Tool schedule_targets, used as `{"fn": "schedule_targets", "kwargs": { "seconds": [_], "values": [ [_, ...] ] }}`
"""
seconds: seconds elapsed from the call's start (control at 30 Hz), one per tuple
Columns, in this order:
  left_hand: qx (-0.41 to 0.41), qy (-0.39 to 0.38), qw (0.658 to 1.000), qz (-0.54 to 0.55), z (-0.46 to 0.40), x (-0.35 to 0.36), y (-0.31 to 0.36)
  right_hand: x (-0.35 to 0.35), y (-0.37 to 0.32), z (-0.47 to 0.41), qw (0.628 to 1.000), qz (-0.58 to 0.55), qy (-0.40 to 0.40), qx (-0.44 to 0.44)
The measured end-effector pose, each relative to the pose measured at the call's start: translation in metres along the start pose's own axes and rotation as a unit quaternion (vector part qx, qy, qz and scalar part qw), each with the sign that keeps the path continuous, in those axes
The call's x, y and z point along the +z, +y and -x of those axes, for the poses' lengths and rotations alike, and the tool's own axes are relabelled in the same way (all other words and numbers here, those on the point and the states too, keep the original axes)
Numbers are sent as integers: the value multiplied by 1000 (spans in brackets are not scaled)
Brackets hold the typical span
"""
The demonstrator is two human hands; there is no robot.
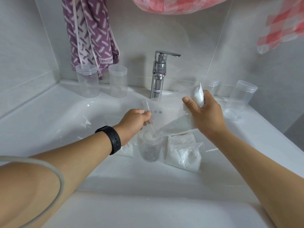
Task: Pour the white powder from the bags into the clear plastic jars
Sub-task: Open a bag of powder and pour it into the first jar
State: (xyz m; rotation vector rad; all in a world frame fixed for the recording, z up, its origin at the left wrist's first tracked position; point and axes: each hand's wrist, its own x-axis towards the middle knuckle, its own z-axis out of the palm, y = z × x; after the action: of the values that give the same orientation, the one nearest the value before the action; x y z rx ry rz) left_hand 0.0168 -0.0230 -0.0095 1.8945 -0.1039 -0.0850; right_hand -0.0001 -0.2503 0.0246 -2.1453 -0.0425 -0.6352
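- The left hand pinches the low corner of a clear bag of white powder.
- The right hand grips its raised end.
- The bag's low corner sits at the mouth of an open jar in the sink, between two more powder bags.

Around the white basin

A chrome tap stood at the back edge of the white sink, near its middle. A purple patterned towel hung against the grey wall above the sink's back-left corner. Pink checked cloth hung across the top and upper right. A black wristband and a pale cable showed at the lower left.
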Motion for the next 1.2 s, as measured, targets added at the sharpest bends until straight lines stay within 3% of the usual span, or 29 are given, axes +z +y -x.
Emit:
{"fn": "schedule_targets", "kwargs": {
  "seconds": [1.2],
  "values": [
    [-3,9,1000,-13,-3,0,-3,0,0,5,999,-25,-5,-33]
  ]
}}
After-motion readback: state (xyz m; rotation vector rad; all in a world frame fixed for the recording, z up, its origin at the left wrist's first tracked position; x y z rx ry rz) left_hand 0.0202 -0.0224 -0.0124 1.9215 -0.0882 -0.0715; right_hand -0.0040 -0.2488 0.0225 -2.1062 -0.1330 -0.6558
